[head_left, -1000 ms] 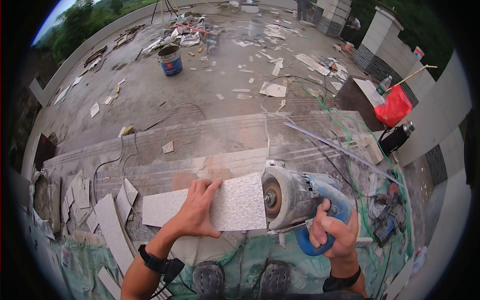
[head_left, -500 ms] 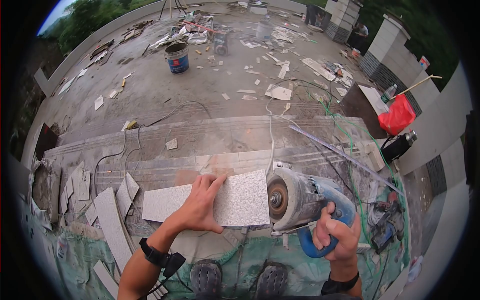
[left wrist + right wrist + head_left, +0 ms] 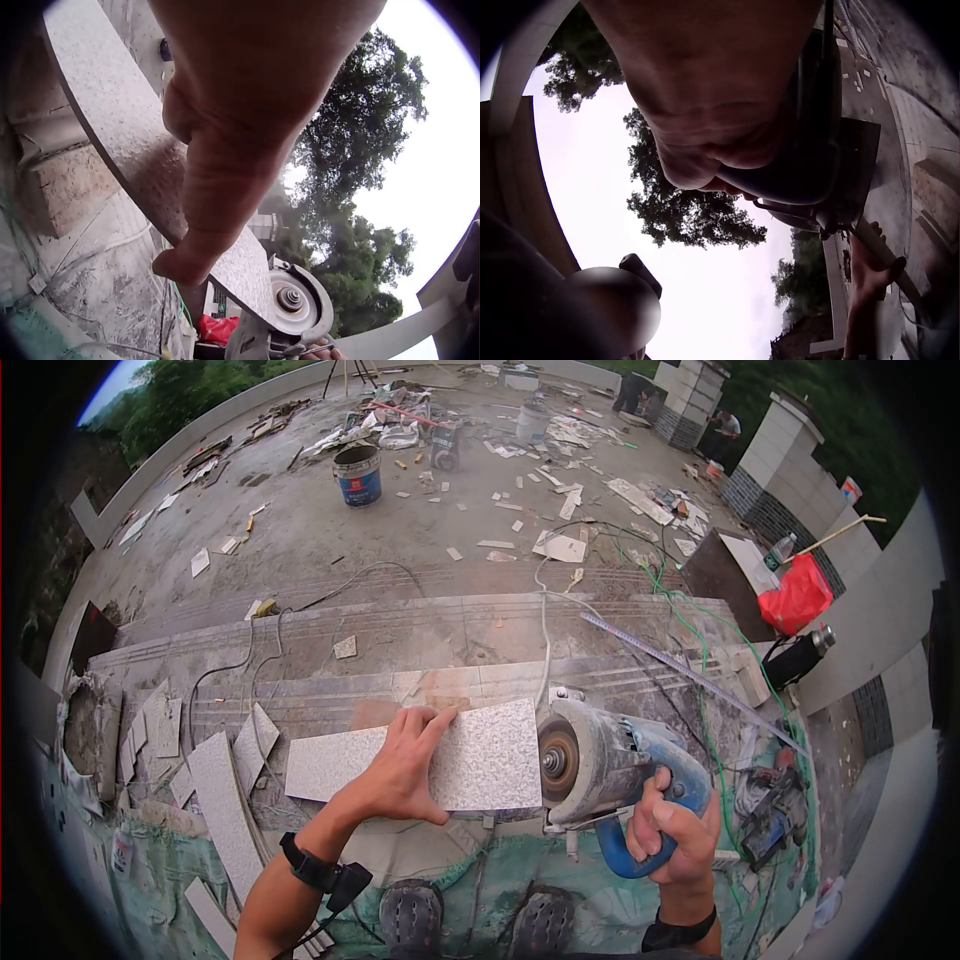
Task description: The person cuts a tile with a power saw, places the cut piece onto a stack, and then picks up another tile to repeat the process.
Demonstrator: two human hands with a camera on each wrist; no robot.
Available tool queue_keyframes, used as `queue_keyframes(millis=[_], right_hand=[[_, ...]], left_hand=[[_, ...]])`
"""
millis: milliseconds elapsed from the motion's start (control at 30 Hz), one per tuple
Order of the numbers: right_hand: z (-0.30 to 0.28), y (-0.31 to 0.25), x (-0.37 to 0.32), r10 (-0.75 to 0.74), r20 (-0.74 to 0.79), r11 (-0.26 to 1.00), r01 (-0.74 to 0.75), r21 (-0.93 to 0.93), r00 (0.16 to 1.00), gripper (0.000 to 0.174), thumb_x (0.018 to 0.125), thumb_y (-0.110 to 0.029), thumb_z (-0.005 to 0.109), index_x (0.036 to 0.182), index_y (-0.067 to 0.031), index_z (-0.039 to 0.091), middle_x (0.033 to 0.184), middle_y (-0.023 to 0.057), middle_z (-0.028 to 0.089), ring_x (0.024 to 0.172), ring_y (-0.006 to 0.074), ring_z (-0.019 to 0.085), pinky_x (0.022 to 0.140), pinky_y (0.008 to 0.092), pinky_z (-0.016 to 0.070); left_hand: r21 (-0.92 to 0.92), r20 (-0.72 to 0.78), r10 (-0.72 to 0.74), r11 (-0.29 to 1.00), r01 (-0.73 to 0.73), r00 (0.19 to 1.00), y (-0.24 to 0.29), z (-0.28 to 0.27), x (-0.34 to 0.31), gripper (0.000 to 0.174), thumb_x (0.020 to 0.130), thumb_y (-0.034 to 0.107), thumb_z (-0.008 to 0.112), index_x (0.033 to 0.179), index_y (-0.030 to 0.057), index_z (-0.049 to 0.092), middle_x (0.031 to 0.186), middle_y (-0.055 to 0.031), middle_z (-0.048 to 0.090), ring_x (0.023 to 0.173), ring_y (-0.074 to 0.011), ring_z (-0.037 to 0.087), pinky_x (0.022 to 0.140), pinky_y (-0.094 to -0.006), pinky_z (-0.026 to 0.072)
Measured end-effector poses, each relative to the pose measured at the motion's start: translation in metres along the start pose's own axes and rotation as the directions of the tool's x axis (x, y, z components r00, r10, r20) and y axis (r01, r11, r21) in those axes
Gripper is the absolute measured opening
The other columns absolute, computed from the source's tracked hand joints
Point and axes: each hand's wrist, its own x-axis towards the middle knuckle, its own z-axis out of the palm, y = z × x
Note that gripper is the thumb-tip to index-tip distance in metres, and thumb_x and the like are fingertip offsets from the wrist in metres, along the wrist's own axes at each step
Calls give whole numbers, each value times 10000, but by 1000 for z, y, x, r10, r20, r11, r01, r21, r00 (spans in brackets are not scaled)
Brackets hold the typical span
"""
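A speckled pale stone tile point(image 3: 490, 758) lies across the middle of the head view, its wider end to the right. My left hand point(image 3: 395, 765) grips it across its width, thumb on the near edge and fingers over the far edge. Against the tile's right end stands a dusty stone-cutting saw point(image 3: 610, 760), its round disc point(image 3: 557, 758) right at the cut edge. The blue loop handle of the saw is in my right hand point(image 3: 677, 828), fingers curled round it. In the left wrist view, the disc point(image 3: 291, 296) overlaps the tile's end; the right wrist view is dark, with the tool mostly hidden.
Stone strips point(image 3: 228, 800) and offcuts lie at the left, near green netting point(image 3: 450, 910). Another power tool point(image 3: 770, 810) sits at the right, with green cords point(image 3: 700, 635) and a long straight bar point(image 3: 690, 678). Farther off are a bucket point(image 3: 358, 478), a red bag point(image 3: 795, 595) and scattered scraps.
The head view has shifted slightly, so hands, tile and saw appear a little farther right. Dust haze beyond the tile has thinned. Both hands keep the same grips.
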Motion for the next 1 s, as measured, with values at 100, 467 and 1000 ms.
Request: queue_keyframes(millis=[100, 467, 1000], right_hand=[[-1, 1, 0, -2, -9, 1000, 2, 0, 1000, 336, 884, -47, 667, 1194, 5, 548, 791, 88, 586, 535, 139, 528, 485, 345, 469], [-4, 2, -1, -40, -9, 999, 40, -2, 999, 338, 878, -49, 629, 1189, 20, 516, 769, 84, 543, 478, 129, 482, 424, 317, 439], [-54, 5, 68, 73, -289, 996, -87, -34, 955, 213, 918, -105, 638, 1092, 18, 631, 822, 66, 616, 580, 132, 555, 496, 309, 467]], left_hand=[[-12, -40, 26, 1000, -26, 999, -3, 3, 0, 1262, 452, 280, 904, 1543, -32, 353, 1321, -247, 473, 1259, -437, 433, 1153, -498, 374], [17, -6, -19, 1000, 19, 1000, -3, 2, 2, 1296, 467, 270, 917, 1571, -31, 308, 1379, -263, 436, 1318, -446, 410, 1183, -484, 360], [39, -237, -83, 995, 95, 968, -2, -62, -3, 1315, 460, 272, 879, 1598, -26, 291, 1389, -234, 440, 1349, -423, 443, 1189, -476, 370]])
